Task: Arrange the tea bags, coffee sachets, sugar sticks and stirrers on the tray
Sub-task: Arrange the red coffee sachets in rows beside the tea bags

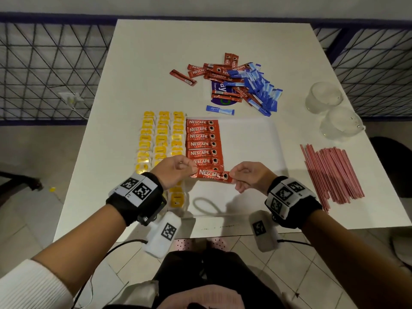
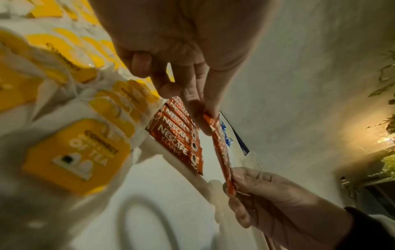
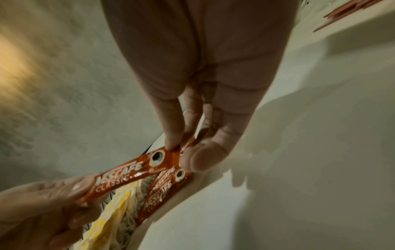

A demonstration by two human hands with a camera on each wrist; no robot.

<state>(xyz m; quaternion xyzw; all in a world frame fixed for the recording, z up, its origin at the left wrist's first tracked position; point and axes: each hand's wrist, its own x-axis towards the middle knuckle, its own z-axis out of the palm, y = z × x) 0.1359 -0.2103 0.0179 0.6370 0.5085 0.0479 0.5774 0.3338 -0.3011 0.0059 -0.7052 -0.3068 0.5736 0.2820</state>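
- Left hand (image 1: 176,169) pinches left end of one red coffee sachet (image 1: 214,175); right hand (image 1: 249,175) pinches its right end
- Sachet held level, just above near end of the sachet column (image 1: 204,141) on the white tray (image 1: 252,143)
- Yellow tea bags (image 1: 161,139) in rows at tray's left side
- Loose sachets and blue sugar sticks (image 1: 260,90) heaped beyond tray
- Pink stirrers (image 1: 330,172) right of tray, on table (image 1: 156,63)

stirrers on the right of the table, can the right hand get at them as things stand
Probably not straight away. The path to the stirrers looks free, with only bare table between, but the right hand pinches one end of a coffee sachet whose other end the left hand holds.
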